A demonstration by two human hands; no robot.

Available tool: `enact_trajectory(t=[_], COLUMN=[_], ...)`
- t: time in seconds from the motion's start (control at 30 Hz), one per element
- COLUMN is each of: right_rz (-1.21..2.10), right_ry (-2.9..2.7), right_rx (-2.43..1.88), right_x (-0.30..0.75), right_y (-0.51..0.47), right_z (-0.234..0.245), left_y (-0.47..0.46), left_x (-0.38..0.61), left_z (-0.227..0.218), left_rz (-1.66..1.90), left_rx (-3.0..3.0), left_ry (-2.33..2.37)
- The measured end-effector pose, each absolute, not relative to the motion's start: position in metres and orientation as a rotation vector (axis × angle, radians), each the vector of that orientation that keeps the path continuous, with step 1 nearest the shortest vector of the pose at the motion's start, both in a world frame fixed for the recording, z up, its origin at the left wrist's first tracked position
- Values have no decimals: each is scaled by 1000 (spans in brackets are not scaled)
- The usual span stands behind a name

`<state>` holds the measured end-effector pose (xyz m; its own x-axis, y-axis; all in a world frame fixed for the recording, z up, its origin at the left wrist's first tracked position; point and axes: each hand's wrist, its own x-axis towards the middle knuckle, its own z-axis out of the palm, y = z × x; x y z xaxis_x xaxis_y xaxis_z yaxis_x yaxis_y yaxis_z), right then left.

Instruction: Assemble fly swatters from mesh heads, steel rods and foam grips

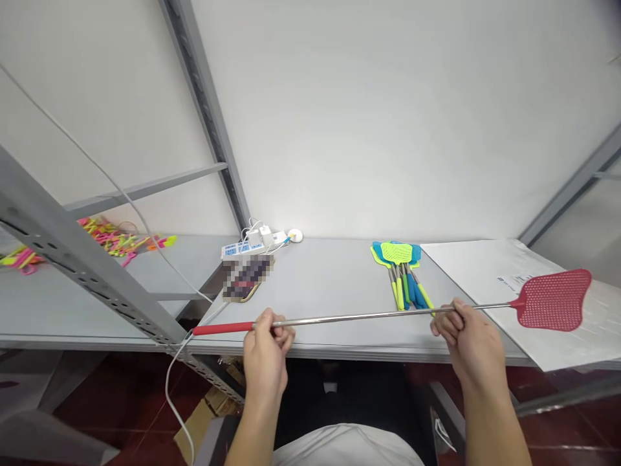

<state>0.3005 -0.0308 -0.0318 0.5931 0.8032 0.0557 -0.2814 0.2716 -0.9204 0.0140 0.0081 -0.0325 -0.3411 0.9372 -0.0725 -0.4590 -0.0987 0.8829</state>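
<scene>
Both hands hold a red fly swatter (553, 300) stretched out sideways above the front of the shelf. Its metal rod is long, with a red grip at the left end and a perforated red paddle at the right. My left hand (266, 349) is closed round the rod just where the grip ends. Near the paddle end, my right hand (468, 333) pinches the rod. Behind the rod lies a pile of fly swatters (396, 252) in yellow-green and blue, their handles pointing towards me.
A power strip (237, 249) with white plugs and cables stands at the back left, with a phone (247, 278) in front of it. White plastic bags (490, 265) lie at the right. A metal post (87, 259) rises at left; beyond it are colourful small items (114, 239).
</scene>
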Motion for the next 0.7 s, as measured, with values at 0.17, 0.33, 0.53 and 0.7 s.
enact_trajectory(t=[0.17,0.33,0.53,0.7], right_rz=[701,818,1065,1067], right_ry=[-529,-592,-761,-749], right_rx=[-1038,-969,-918,-871], right_x=[316,273,226,226], right_y=[-22,-25,-37,-41], right_z=[-33,-53,-57,-54], left_y=[26,25,8,-2], left_x=[-5,-4,29,45], left_z=[-31,-36,-43,-49], left_rz=[1744,1762,1626,1532], left_rx=[621,594,640,681], left_ry=[1059,1025,957,924])
